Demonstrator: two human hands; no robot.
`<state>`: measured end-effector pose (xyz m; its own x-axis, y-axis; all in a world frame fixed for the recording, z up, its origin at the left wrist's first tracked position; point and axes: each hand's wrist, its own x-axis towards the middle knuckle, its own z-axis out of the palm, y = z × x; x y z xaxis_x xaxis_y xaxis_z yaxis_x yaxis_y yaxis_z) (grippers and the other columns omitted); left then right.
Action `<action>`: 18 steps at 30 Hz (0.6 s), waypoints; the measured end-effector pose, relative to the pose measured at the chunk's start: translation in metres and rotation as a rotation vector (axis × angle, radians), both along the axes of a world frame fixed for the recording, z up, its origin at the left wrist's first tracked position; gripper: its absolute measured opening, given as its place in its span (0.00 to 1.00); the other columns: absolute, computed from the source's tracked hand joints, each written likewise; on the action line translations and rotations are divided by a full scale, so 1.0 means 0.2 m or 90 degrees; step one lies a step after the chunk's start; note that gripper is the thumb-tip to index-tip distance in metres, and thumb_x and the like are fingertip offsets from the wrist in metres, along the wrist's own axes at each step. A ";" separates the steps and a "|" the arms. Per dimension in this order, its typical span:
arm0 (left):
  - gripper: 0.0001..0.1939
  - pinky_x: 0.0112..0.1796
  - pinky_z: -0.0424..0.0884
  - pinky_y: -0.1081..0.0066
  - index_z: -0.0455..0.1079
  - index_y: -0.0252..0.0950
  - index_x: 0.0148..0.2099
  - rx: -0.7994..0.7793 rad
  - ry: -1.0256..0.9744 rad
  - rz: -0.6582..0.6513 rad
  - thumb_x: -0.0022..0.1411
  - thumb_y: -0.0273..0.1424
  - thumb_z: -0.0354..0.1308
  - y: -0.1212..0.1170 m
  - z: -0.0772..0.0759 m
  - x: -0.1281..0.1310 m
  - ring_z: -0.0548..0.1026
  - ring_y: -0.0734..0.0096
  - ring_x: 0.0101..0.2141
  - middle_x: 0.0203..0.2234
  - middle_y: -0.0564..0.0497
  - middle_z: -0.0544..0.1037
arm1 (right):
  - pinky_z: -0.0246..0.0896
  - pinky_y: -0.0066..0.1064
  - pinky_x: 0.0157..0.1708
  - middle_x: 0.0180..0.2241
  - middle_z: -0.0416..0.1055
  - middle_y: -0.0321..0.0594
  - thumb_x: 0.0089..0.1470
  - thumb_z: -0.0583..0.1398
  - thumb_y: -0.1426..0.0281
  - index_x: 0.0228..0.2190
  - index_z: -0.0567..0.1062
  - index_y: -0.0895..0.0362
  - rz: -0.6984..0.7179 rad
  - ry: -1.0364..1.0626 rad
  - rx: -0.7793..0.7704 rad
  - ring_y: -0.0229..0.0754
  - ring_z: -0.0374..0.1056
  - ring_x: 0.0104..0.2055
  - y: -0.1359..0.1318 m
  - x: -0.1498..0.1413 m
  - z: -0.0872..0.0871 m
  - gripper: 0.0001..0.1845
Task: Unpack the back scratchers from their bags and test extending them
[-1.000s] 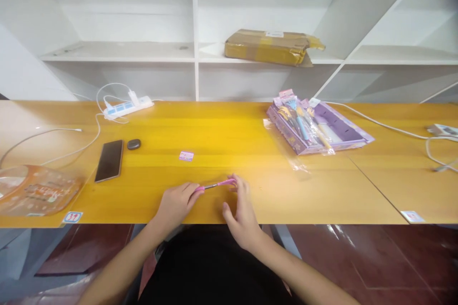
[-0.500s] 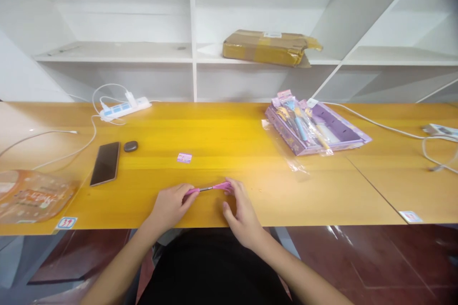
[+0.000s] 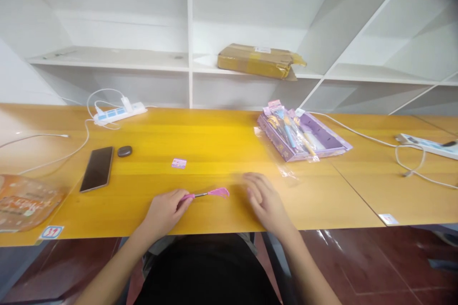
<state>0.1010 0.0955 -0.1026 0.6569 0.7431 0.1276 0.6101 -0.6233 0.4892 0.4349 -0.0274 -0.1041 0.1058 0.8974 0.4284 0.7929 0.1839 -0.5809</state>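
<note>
My left hand (image 3: 164, 209) pinches the pink handle end of a small pink tool (image 3: 209, 194) with a thin metal shaft and a fan-shaped pink head, held just above the yellow table (image 3: 222, 143). My right hand (image 3: 266, 200) is to the right of the tool's head, apart from it, fingers loosely extended and smeared by motion. A purple box (image 3: 322, 140) of similar tools in clear plastic wrap lies further back on the right.
A black phone (image 3: 97, 168) and a small dark case (image 3: 124, 151) lie at left, near a white power strip (image 3: 118, 112) with cables. A small pink sticker (image 3: 178, 163) sits mid-table. An orange packet (image 3: 25, 202) is at far left. A cardboard parcel (image 3: 257, 59) rests on the shelf.
My right hand has let go of the tool's pink head and moved to the right. The left hand still holds the handle. The camera has tilted slightly.
</note>
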 end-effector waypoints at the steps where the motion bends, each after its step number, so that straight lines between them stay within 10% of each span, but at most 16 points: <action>1: 0.21 0.36 0.67 0.68 0.75 0.42 0.43 -0.007 0.004 0.003 0.83 0.47 0.48 0.00 0.00 0.00 0.82 0.65 0.35 0.35 0.52 0.84 | 0.65 0.57 0.69 0.63 0.72 0.53 0.75 0.53 0.63 0.63 0.73 0.53 -0.065 -0.061 0.018 0.58 0.69 0.67 0.00 0.08 -0.02 0.21; 8: 0.22 0.37 0.66 0.68 0.75 0.42 0.44 -0.026 0.014 0.013 0.83 0.48 0.47 -0.01 -0.01 0.01 0.82 0.62 0.37 0.37 0.52 0.85 | 0.61 0.65 0.66 0.70 0.68 0.57 0.75 0.50 0.58 0.67 0.71 0.56 -0.365 -0.344 -0.136 0.67 0.66 0.68 -0.13 0.48 -0.22 0.28; 18: 0.15 0.38 0.68 0.67 0.70 0.43 0.58 -0.076 0.001 0.055 0.83 0.43 0.47 -0.02 0.01 0.01 0.86 0.58 0.39 0.40 0.52 0.88 | 0.75 0.50 0.59 0.56 0.78 0.49 0.78 0.53 0.65 0.57 0.81 0.52 -0.014 -0.146 -0.114 0.53 0.75 0.57 -0.08 0.10 -0.04 0.19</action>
<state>0.1022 0.0922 -0.0998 0.5901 0.8066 0.0349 0.6593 -0.5063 0.5559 0.4548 -0.0429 -0.1112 0.0447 0.9594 0.2784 0.9101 0.0758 -0.4073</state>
